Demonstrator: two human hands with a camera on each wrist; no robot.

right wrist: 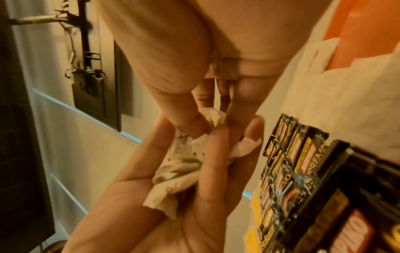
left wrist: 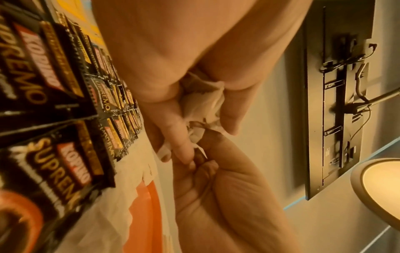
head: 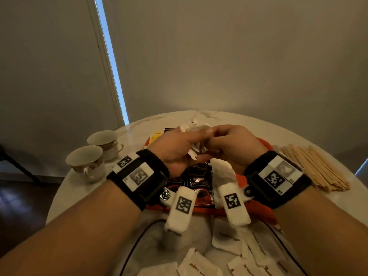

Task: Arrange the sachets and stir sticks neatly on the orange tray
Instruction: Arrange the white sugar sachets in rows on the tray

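Both hands meet above the orange tray (head: 265, 145). My left hand (head: 199, 144) grips a crumpled bunch of white sachets (head: 196, 151) between thumb and curled fingers. My right hand (head: 216, 143) pinches the edge of the same bunch; in the right wrist view its fingertips (right wrist: 190, 123) close on the white sachets (right wrist: 179, 171) lying in the left palm. Black coffee sachets (head: 199, 182) lie in rows on the tray under the wrists, with white sachets (head: 223, 168) beside them. Wooden stir sticks (head: 316, 168) lie piled on the table right of the tray.
Two teacups (head: 87, 164) (head: 105, 142) stand at the table's left. Loose white sachets (head: 229, 240) are scattered at the near edge. A yellow sachet (head: 155, 136) lies at the tray's far left. The round table ends close behind the tray.
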